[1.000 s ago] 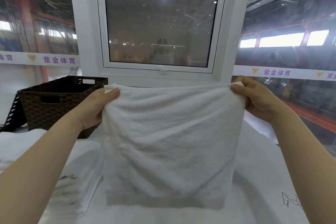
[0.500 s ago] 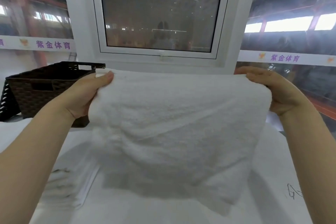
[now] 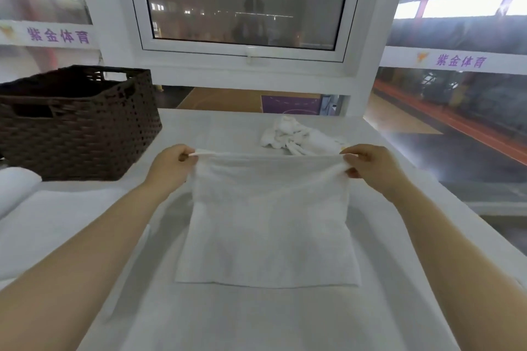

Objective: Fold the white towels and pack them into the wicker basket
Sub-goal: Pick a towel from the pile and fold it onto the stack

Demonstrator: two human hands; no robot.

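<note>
A white towel [image 3: 268, 231] lies spread on the white table [image 3: 256, 322] in front of me, its near edge flat and its far edge lifted. My left hand [image 3: 171, 165] pinches the far left corner and my right hand [image 3: 368, 164] pinches the far right corner. A dark brown wicker basket [image 3: 77, 128] stands at the back left of the table, apart from both hands. A crumpled white towel [image 3: 296, 137] sits just beyond the held one.
Folded white cloth [image 3: 17, 185] lies at the left edge near the basket. A white-framed window [image 3: 245, 45] rises behind the table. The table's right edge [image 3: 456, 202] drops off beside my right arm.
The towel was held up in the air in front of the window; both hands have lowered it, and its lower part now rests flat on the table.
</note>
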